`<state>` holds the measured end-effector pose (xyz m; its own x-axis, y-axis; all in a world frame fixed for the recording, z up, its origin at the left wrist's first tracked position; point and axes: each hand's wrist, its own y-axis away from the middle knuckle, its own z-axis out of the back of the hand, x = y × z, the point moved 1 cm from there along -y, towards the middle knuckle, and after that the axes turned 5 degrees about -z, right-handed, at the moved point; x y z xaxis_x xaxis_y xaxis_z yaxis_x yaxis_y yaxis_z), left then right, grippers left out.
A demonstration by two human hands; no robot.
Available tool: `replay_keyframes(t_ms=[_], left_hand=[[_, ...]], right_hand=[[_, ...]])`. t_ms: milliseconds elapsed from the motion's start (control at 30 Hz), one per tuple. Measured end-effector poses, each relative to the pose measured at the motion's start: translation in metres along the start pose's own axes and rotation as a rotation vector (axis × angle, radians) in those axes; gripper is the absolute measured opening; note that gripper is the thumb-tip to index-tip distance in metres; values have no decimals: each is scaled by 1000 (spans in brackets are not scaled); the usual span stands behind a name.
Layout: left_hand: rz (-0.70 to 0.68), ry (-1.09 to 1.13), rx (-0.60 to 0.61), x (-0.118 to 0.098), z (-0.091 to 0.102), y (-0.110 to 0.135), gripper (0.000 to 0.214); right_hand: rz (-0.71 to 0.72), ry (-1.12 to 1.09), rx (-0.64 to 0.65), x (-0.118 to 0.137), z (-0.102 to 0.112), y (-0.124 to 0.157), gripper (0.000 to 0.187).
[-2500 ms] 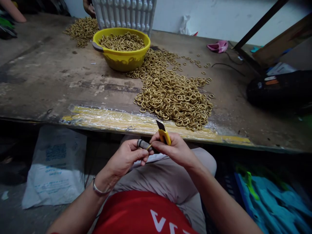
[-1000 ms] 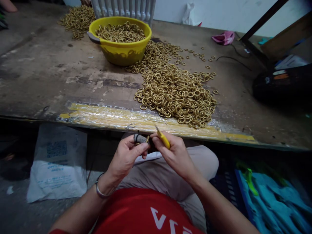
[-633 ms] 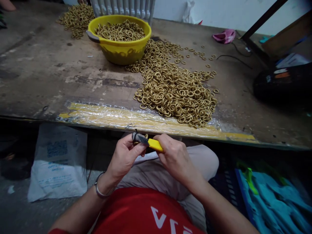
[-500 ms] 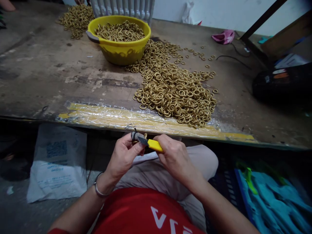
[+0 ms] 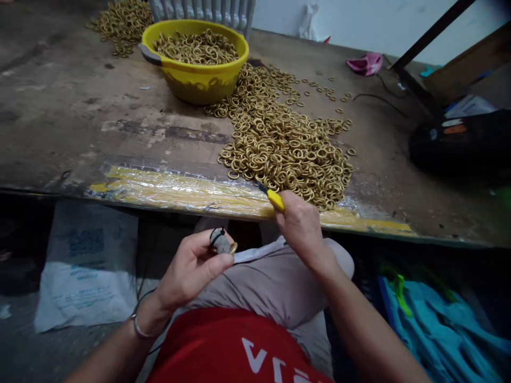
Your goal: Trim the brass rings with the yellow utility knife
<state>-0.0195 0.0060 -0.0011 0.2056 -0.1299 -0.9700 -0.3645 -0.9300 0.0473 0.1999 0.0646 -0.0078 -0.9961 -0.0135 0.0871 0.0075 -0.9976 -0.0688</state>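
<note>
My left hand [image 5: 190, 264] is over my lap, its fingers pinched on a small gold ring [image 5: 232, 247]; the thumb wears a grey wrapped cover [image 5: 221, 243]. My right hand [image 5: 300, 223] is closed round a yellow-handled utility knife [image 5: 274, 199], lifted to the table's front edge with the blade pointing at the near side of a big heap of gold rings [image 5: 285, 154].
A yellow basin [image 5: 195, 82] filled with rings stands at the back of the worn table [image 5: 80, 127], with another ring pile [image 5: 122, 21] behind it. Yellow taped strip [image 5: 171, 189] lines the front edge. A black bag [image 5: 459, 141] lies right, a white sack [image 5: 82, 266] on the floor left.
My hands have parted: the right hand carried the knife up and right to the table edge, while the left hand dropped a little with the ring.
</note>
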Motion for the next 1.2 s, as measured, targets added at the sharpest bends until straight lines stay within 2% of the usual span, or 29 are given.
replay_keyframes(t_ms=[133,233,400,600,667,767,867,933,1000,1200], left_hand=[[126,493,-90,14,-5,-11,22],[192,687,-94,19,-9,-19,16],[248,809,-101,23,-6,-20,14],[275,813,-124,27,-4,-22,15],[277,807,-123,26,-5,-23,16],[285,783,-142,26,-4,-25,18],[299,746,-206,27,-1,-26,21],[306,735,-253,26,2,-28,22],[307,735,-275,24,4,-30,24],[271,638,-324,17,9,-35,27]], right_hand=[[75,23,-61,13,0,-26,14],[78,105,-81,25,-6,-45,19],[98,163,-70,30,-15,-60,21],[75,56,-111,25,1,-53,18],[85,-95,-142,22,5,-51,17],[87,-551,-70,19,8,-46,14],[-16,-1073,181,19,5,-36,21],[-103,-1299,342,21,4,-28,26],[-158,-1425,431,23,2,-20,31],[-142,-1509,500,29,3,-7,36]])
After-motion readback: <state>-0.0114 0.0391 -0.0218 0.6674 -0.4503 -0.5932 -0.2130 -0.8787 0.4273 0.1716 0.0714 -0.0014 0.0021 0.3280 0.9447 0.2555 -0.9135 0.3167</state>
